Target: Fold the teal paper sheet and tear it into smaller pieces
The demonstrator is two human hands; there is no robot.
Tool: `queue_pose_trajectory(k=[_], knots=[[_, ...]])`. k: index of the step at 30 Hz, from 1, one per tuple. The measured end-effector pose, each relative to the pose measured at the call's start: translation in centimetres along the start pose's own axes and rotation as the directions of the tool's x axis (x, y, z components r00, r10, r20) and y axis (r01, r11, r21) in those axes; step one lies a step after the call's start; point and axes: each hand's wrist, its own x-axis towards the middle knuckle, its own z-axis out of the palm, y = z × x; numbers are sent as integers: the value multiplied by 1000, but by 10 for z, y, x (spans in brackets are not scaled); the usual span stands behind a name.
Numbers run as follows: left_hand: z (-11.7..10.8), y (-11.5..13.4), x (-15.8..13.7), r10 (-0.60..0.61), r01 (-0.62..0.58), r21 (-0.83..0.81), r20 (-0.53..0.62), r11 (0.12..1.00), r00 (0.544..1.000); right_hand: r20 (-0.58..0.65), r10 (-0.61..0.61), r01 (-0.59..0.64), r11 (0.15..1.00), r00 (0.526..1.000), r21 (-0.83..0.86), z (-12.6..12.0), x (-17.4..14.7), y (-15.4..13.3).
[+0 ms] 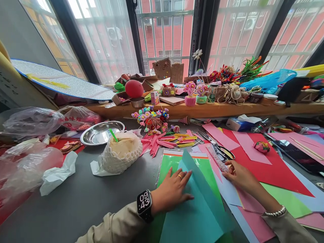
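- Teal paper sheet (194,209): lies at the near middle of the grey table (83,199), on top of a green sheet (202,168); its long axis runs from the near edge away toward the window, and one side is folded up into a raised flap whose crease climbs to a point near the middle of the paper pile.
- Grey table: bare surface opens to the left of the teal paper sheet; to the right every part is covered by overlapping coloured sheets, the largest a red sheet (273,172).
- Left hand (172,190): flat, palm down, fingers spread and pressing the left part of the teal paper sheet, just beside the crease; it grips nothing. A smartwatch (144,205) sits on the wrist. This hand is the nearer one to the sheet.
- Right hand (239,175): rests to the right of the raised flap, fingertips down on a pale sheet next to a clear ruler (217,158); fingers loosely curled, closed on nothing that can be seen. A bracelet (275,212) circles the wrist.
- Foam-netted cup (121,152): stands left of the paper pile, well apart from the left hand, a green straw in it.
- Steel dish (101,132): behind the cup.
- Scissors (219,150): lie beyond the ruler, just past the right hand's fingertips.
- Cut paper strips (167,140): scattered pink and yellow, beyond the green sheet.
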Motion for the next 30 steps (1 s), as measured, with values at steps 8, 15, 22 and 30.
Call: queue_pose_trajectory(k=[8,15,22,30], knots=[[3,-7,21,212,-213,-28,-39,977,976,-332,-11,21,999,943,26,-41,-20,-26],[-6,-26,34,354,-333,-302,15,893,935,-533,121,136,898,837,418,-69,-25,-58],[-6,-20,34,220,-216,-415,-39,884,975,-383,125,239,598,915,765,-63,-15,-79],[-13,-11,36,179,-183,-639,-71,748,981,37,-382,335,848,923,412,-28,-7,-105]])
